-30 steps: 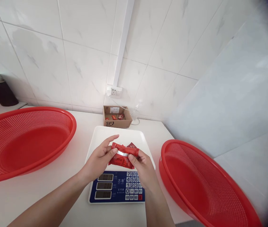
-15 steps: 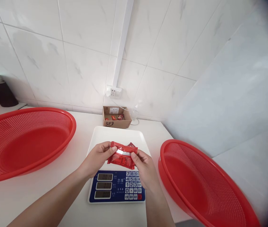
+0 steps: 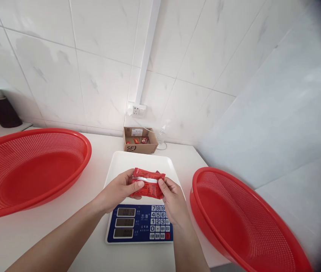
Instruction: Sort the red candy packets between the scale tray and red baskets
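Between my two hands is a small red snack packet with a silvery strip along its back seam. My left hand pinches its left end, thumb on the face toward me. My right hand grips the right end the same way. Below the packet lies a white digital scale with a blue keypad panel; its top display reads about 0.019. A dark red corner of another packet peeks out behind the held one, mostly hidden.
A cardboard box with several small red packets stands at the back against the wall. Red perforated baskets flank the scale, one left and one right. A clear bottle and a black tumbler stand by the wall.
My left thumb has slid a little right and down across the packet. The packet has tilted slightly, its silvery strip now showing farther across. The scale, box and baskets stay put.
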A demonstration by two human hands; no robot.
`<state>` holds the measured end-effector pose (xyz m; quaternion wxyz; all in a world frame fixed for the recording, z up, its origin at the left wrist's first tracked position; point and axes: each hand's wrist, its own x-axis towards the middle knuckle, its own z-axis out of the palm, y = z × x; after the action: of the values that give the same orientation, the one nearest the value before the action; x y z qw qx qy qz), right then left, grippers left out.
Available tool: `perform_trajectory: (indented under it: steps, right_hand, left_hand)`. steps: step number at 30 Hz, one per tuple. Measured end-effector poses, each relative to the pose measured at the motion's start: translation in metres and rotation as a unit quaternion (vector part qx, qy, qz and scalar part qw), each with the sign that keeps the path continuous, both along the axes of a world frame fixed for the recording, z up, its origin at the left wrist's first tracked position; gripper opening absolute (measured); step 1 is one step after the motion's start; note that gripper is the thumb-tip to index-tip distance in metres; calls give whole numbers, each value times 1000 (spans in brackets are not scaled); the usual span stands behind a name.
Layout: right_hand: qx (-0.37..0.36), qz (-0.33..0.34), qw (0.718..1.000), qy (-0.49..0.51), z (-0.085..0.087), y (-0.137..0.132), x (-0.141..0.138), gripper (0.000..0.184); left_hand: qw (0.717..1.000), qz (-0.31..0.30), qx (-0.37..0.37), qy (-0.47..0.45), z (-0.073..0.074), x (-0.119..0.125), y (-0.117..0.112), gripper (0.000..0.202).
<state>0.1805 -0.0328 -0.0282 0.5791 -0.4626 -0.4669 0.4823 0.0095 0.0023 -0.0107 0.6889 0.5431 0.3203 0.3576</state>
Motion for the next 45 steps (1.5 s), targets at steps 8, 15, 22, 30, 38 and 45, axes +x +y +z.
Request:
perform_trajectory:
  steps: [8, 15, 22, 30, 38, 45]
  right_hand:
    - [22, -105, 965, -240, -3, 16, 8, 32]
    - [54, -23, 792, -608, -9, 30, -15, 29]
    - [56, -23, 814, -578, -7, 29, -18, 28]
    - [-23, -50, 966, -254, 1, 19, -7, 32]
    - [-35, -39, 992, -114, 1, 16, -9, 43]
    - [-20, 21, 994, -109, 0, 13, -14, 41]
  left_hand:
    - [966, 242, 61, -68, 7, -23, 22, 29]
    - [968, 243, 46, -49, 7, -31, 24, 55]
    - [975, 212, 68, 5, 1, -25, 20, 52]
    - [981, 176, 81, 25, -5, -20, 17, 42]
    - [984, 160, 73, 5, -7, -14, 14, 43]
    - [995, 89, 33, 25, -5, -5, 0, 90]
